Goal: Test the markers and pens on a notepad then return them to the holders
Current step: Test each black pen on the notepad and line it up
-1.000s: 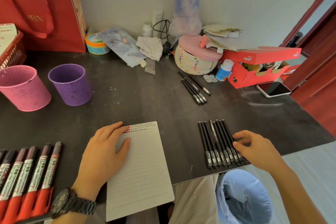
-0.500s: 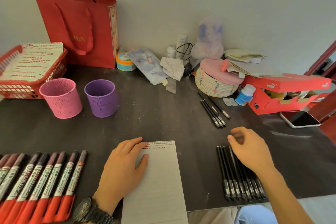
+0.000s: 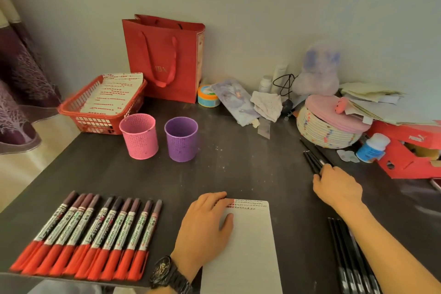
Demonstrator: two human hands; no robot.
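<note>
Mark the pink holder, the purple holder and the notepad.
pink holder point(image 3: 140, 142): head view, front of its mesh wall.
purple holder point(image 3: 182, 144): head view, front of its mesh wall.
notepad point(image 3: 250, 246): head view, bare middle of the page.

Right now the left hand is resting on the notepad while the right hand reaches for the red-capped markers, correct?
No: the head view shows the right hand at the loose black pens beside the woven basket. The left hand does rest on the notepad.
</note>
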